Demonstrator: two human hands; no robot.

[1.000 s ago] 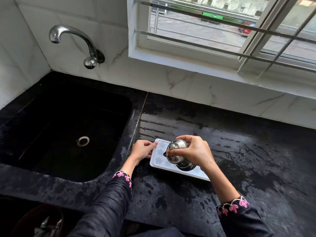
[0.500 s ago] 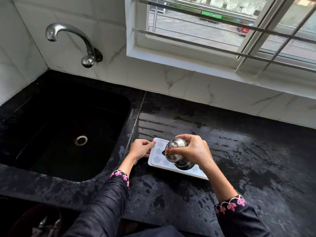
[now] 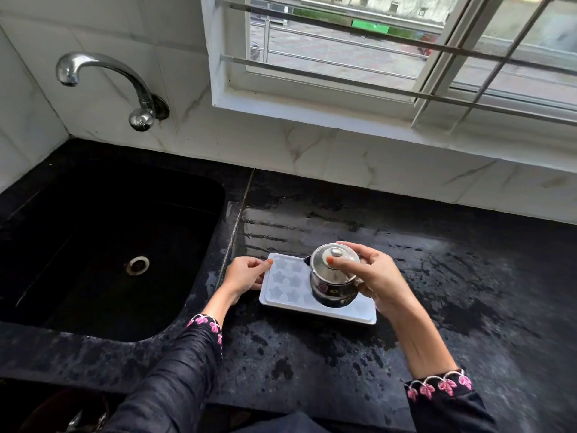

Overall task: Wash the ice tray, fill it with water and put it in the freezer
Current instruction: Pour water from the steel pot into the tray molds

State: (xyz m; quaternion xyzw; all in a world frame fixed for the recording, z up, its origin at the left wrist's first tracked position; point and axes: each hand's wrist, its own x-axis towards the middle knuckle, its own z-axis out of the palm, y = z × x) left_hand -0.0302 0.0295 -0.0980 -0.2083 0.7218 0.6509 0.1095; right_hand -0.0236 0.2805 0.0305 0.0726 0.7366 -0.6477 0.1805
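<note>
Filling looked to be the step in hand. The ice tray (image 3: 285,285) lay flat on the wet black desk (image 3: 452,276), just right of the sink (image 3: 103,245), with its star-shaped cups facing up. The left hand (image 3: 245,276) held the tray's left short edge, thumb on top and fingers curled under the rim, steadying it. The right hand (image 3: 379,281) gripped a small steel jug (image 3: 332,276) above the middle of the tray. Its fingers were wrapped round the body and its thumb pressed on the lid (image 3: 335,256). The jug stood close to upright, and I could not tell whether any cup held water.

The tray seemed thin and light, probably plastic or silicone, so it would likely bend if lifted by one end. Once full it would be heavier and apt to slop, and the wet rim and desk would make it slippery. The safest hold, I judged, was one hand on each short edge, thumbs on the rim and fingers beneath, with the tray kept level on the way to the freezer.
</note>
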